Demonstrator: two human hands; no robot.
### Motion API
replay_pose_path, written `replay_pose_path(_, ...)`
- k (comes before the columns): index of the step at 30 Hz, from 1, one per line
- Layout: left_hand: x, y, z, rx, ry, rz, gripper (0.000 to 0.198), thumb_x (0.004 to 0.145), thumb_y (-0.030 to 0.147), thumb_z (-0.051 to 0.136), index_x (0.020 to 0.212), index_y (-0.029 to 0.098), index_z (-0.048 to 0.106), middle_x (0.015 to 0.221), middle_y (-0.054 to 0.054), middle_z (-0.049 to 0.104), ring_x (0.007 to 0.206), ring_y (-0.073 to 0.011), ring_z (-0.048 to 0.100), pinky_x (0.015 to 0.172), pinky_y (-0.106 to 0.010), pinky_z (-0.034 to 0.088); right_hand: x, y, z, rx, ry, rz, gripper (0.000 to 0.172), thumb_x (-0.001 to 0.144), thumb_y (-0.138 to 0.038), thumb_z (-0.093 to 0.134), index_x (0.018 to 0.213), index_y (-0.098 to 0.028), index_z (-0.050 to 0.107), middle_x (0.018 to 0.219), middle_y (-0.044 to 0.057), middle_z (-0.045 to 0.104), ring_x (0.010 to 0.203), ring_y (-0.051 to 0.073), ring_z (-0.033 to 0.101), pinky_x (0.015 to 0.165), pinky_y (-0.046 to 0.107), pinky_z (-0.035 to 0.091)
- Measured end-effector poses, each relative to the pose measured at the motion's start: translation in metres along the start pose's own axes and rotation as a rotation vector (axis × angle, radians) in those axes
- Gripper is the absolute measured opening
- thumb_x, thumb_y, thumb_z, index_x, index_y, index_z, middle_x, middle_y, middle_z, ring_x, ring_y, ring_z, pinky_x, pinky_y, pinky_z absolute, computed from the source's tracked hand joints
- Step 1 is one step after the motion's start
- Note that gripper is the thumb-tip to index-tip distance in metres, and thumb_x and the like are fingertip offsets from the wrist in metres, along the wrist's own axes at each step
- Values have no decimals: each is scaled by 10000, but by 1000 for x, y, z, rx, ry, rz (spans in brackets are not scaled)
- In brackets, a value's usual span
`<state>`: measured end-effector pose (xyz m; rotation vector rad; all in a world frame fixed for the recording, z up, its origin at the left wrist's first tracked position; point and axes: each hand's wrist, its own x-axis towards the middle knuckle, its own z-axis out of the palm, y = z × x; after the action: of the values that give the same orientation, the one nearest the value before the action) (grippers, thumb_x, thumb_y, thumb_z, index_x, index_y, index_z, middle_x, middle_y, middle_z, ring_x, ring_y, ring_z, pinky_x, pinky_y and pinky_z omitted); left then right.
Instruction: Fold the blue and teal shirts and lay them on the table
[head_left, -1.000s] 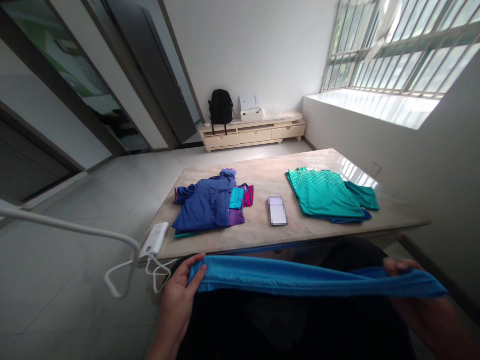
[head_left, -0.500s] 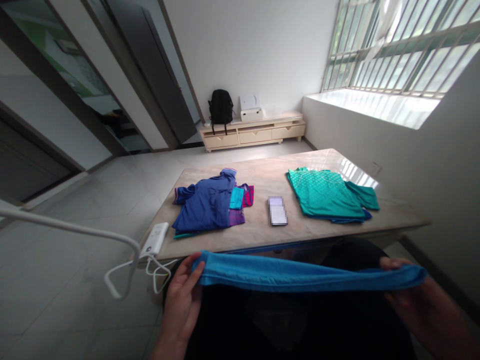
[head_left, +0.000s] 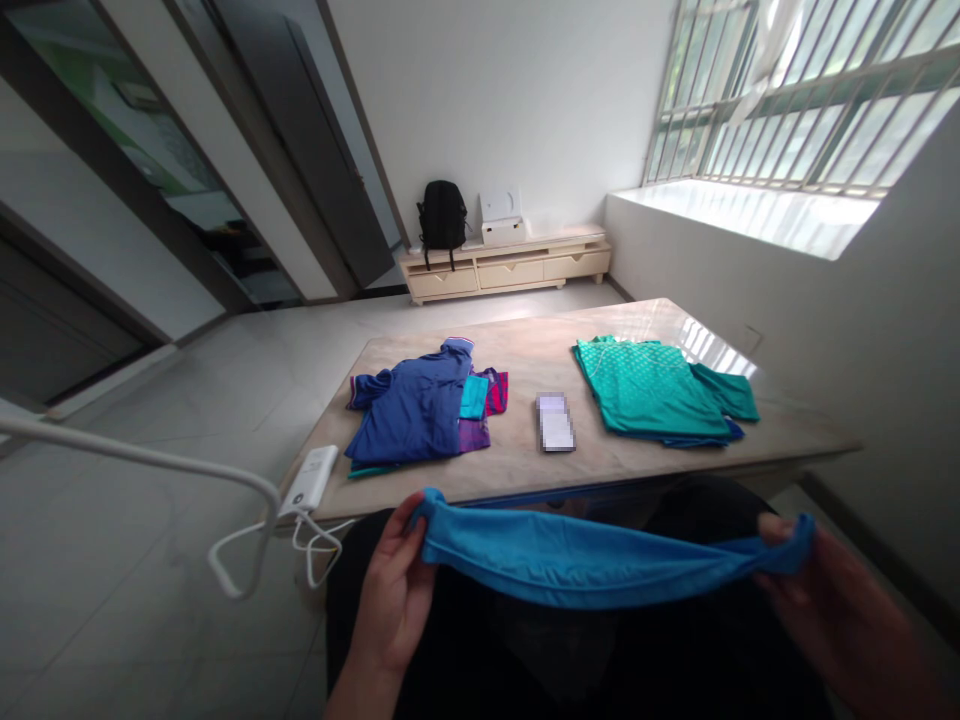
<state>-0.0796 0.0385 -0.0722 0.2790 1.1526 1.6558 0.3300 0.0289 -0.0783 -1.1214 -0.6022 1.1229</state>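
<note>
Two hands (head_left: 396, 595) (head_left: 821, 590) stretch one blue cloth (head_left: 577, 558) near two clothing piles (head_left: 409, 415) (head_left: 656, 388).

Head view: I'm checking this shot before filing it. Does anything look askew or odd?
Mildly: purple cloth and red-striped cloth jut past the right edge of the navy shirt, looking untidy. The phone-like item is pixelated, unlike everything around it. The blue cloth shows no visible damage.

Wht wall (head_left: 517, 90); barred window (head_left: 847, 130); grey tiled flr (head_left: 150, 470)
</note>
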Motion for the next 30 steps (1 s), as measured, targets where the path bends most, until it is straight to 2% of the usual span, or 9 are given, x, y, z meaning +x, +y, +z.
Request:
replay_pose_path(5, -14, -9, 11, 456, -354, 118, 370, 844, 331, 826, 1177, 196, 737, 1063, -67, 776, 909, -169, 717, 797, -204, 569, -24, -5, 24, 19, -117, 138, 284, 786, -480, 839, 877, -226, 750, 860, 27, 651, 414, 52, 451, 471, 287, 529)
replay_pose_path(10, -36, -15, 37, 771, -671, 125, 409, 967, 330, 670, 1365, 237, 642, 1097, -67, 734, 966, -187, 672, 858, -255, 539, -40, 0, 53, -187, -532, 176, 352, 877, -519, 750, 870, -168, 734, 730, 33, 647, 437, 103, 584, 397, 198, 393)
replay_pose_path(14, -56, -18, 57, 892, -806, 140, 466, 986, 278, 623, 1449, 276, 574, 1072, -51, 710, 921, -172, 665, 823, -249, 530, -42, 12, 78, -334, -809, 217, 367, 941, -535, 668, 975, -171, 697, 647, -9, 592, 438, 78, 535, 417, 172, 363)
replay_pose_path(16, -64, -17, 65, 947, -870, 143, 485, 994, 252, 599, 1475, 291, 546, 1048, -42, 716, 891, -167, 671, 818, -253, 529, -43, 15, 90, -429, -863, 194, 352, 970, -525, 629, 998, -180, 694, 634, -33, 547, 453, 63, 490, 432, 168, 351)
replay_pose_path(18, -69, -14, 71, 997, -928, 158, 496, 1002, 218, 568, 1488, 309, 530, 1106, -44, 732, 960, -182, 690, 903, -282, 524, -43, 15, 99, -503, -914, 80, 301, 991, -473, 615, 967, -191, 715, 724, -13, 572, 545, 75, 529, 507, 184, 414)
replay_pose_path(20, -73, -10, 75, 1010, -975, 171, 504, 1005, 188, 542, 1491, 320, 530, 1265, -55, 720, 1127, -212, 682, 1031, -322, 487, -42, 12, 105, -538, -947, -85, 236, 998, -401, 623, 924, -210, 740, 887, 22, 615, 743, 115, 614, 681, 211, 495)
replay_pose_path(23, -75, -4, 76, 973, -1042, 149, 543, 1001, 158, 520, 1517, 329, 505, 1456, -53, 635, 1304, -231, 612, 1134, -346, 427, -41, 10, 106, -562, -957, -221, 175, 1004, -334, 623, 944, -255, 767, 1081, 45, 613, 1027, 165, 631, 906, 244, 493)
replay_pose_path(25, -76, -2, 75, 968, -1074, 115, 594, 988, 136, 518, 1543, 343, 471, 1453, -48, 637, 1279, -222, 628, 1122, -340, 437, -42, 11, 104, -595, -966, -240, 167, 1005, -325, 620, 981, -287, 780, 1163, 47, 599, 1096, 175, 618, 943, 256, 486)
replay_pose_path(30, -74, -4, 73, 1019, -1084, 45, 729, 941, 111, 539, 1617, 303, 345, 1182, -46, 745, 1010, -201, 703, 978, -332, 510, -44, 18, 101, -667, -953, -231, 151, 978, -314, 664, 977, -325, 814, 1306, 48, 599, 1214, 218, 596, 1029, 310, 469)
